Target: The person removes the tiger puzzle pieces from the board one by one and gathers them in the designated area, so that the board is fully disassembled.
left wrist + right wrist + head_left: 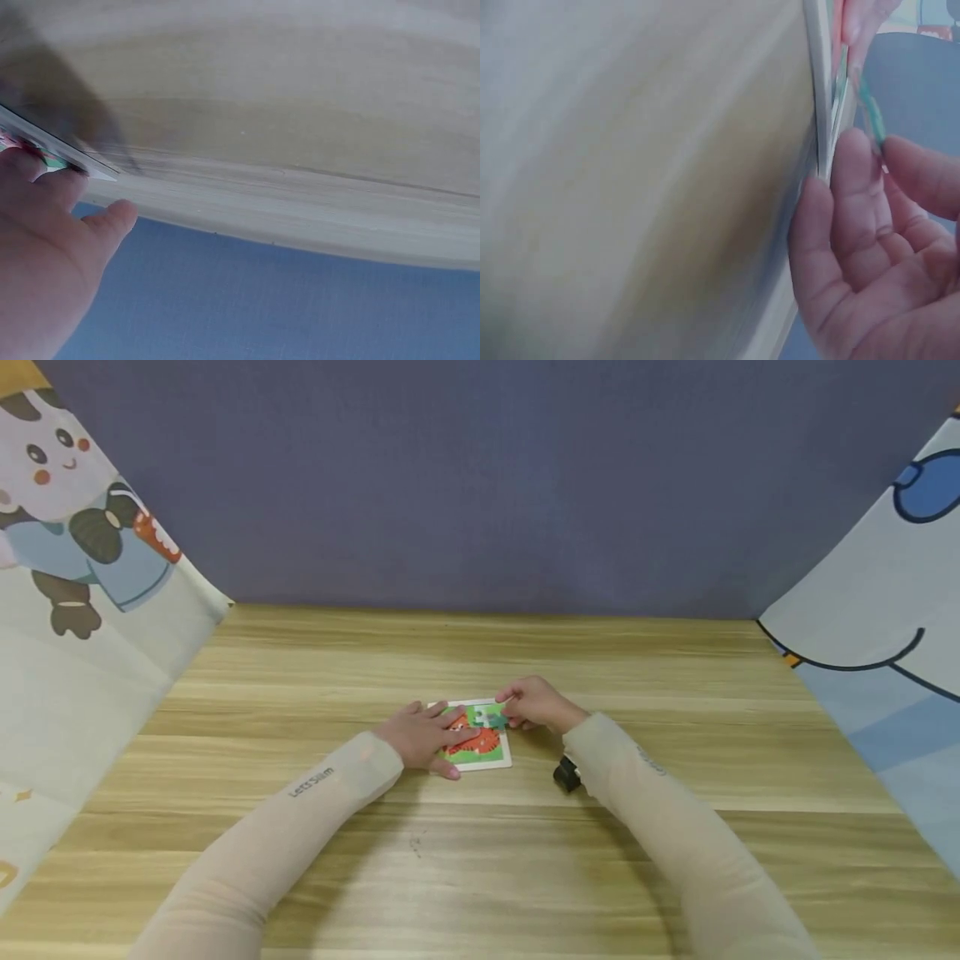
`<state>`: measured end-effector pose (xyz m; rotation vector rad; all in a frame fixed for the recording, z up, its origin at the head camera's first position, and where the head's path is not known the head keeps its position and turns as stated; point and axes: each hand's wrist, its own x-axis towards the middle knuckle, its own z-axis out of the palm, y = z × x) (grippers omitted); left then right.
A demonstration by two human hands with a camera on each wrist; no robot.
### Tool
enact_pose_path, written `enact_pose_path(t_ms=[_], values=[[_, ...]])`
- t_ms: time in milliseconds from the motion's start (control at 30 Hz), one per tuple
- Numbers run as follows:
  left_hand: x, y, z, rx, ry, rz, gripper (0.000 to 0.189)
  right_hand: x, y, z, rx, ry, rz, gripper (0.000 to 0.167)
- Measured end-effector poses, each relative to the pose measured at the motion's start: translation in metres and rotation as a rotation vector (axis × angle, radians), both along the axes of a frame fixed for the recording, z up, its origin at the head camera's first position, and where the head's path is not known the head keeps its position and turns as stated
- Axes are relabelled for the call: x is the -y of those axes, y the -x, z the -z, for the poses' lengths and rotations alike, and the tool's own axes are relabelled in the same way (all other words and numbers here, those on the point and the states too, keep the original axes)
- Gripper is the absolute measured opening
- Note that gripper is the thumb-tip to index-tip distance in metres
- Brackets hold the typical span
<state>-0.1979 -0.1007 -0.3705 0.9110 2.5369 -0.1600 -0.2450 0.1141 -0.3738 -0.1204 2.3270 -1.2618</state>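
A small jigsaw puzzle (481, 757) lies on the table, its white-framed board showing an orange striped animal on green. My left hand (423, 737) rests on the left part of it with fingers spread, covering some of the picture. In the left wrist view, the fingers of that hand (52, 240) lie over the board's edge. At the upper right corner my right hand (538, 703) pinches a green puzzle piece (871, 112) between thumb and finger. In the right wrist view the piece is tilted up from the board (821, 90), and other fingertips are right at the frame's edge.
A small black object (567, 774) shows beside the right cuff. The wood-grain table (480, 868) runs back to a dark blue-grey partition (480, 485). Cartoon-printed panels stand on the left (67, 693) and right (862, 577).
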Motion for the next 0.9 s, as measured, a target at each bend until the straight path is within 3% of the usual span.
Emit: enact_pose_path(t_ms=[300, 500, 900], values=[[0.003, 0.0, 0.003, -0.006, -0.007, -0.023, 0.079, -0.031, 0.0, 0.001, -0.055, 0.036, 0.02, 0.031], [-0.001, 0.001, -0.001, -0.034, 0.034, 0.007, 0.076, -0.054, 0.001, 0.005, -0.11, 0.005, 0.007, 0.032], [-0.003, 0.003, -0.006, -0.016, 0.048, 0.004, 0.072, -0.086, -0.002, 0.0, -0.094, -0.007, 0.025, 0.035]])
